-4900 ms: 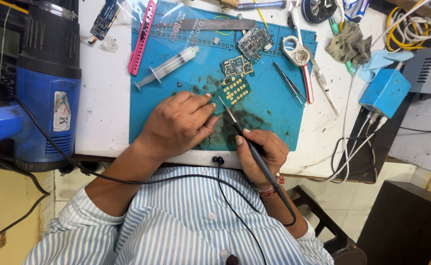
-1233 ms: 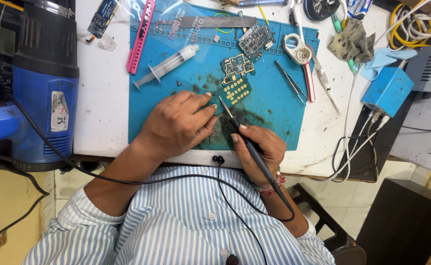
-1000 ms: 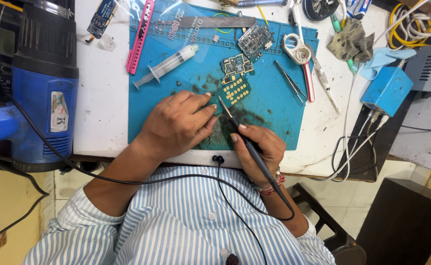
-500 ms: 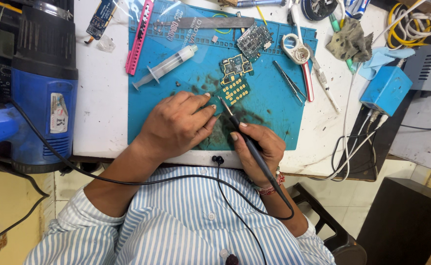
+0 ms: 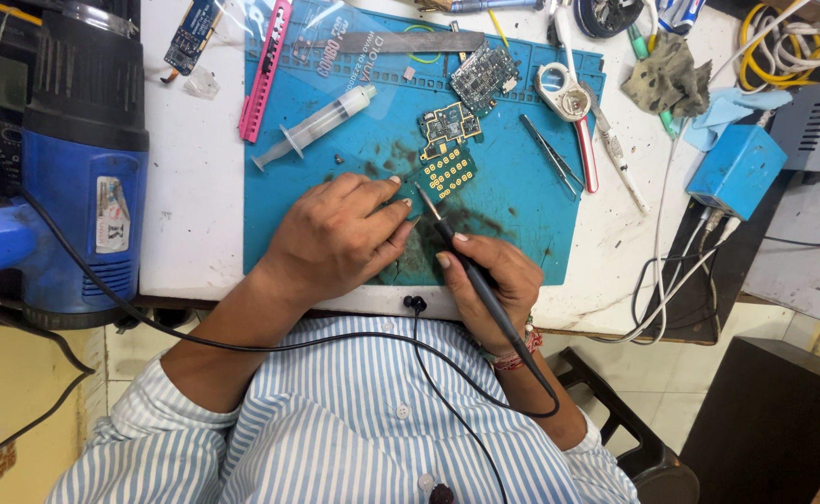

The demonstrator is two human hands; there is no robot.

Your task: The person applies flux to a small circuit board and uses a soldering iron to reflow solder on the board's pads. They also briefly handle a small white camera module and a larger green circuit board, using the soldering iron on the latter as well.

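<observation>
My right hand point(image 5: 489, 280) grips a black soldering iron point(image 5: 461, 257) like a pen, its tip resting at the near-left edge of a small green circuit board point(image 5: 445, 173) with gold pads. My left hand point(image 5: 335, 238) lies palm down on the blue work mat point(image 5: 335, 177), its fingertips pressed together beside that board's near-left corner. Whether they pinch anything is hidden. A second, darker circuit board point(image 5: 447, 124) lies just beyond the green one.
On the mat lie a clear syringe point(image 5: 316, 126), a pink ruler-like strip point(image 5: 262, 70), another circuit board point(image 5: 484, 75), tweezers point(image 5: 550, 154) and a magnifier point(image 5: 564, 93). A blue heat gun point(image 5: 78, 168) stands at left. A blue box point(image 5: 736, 173) with cables sits at right.
The soldering iron's tip has crept slightly along the green board's edge; both hands stay in nearly the same place throughout.
</observation>
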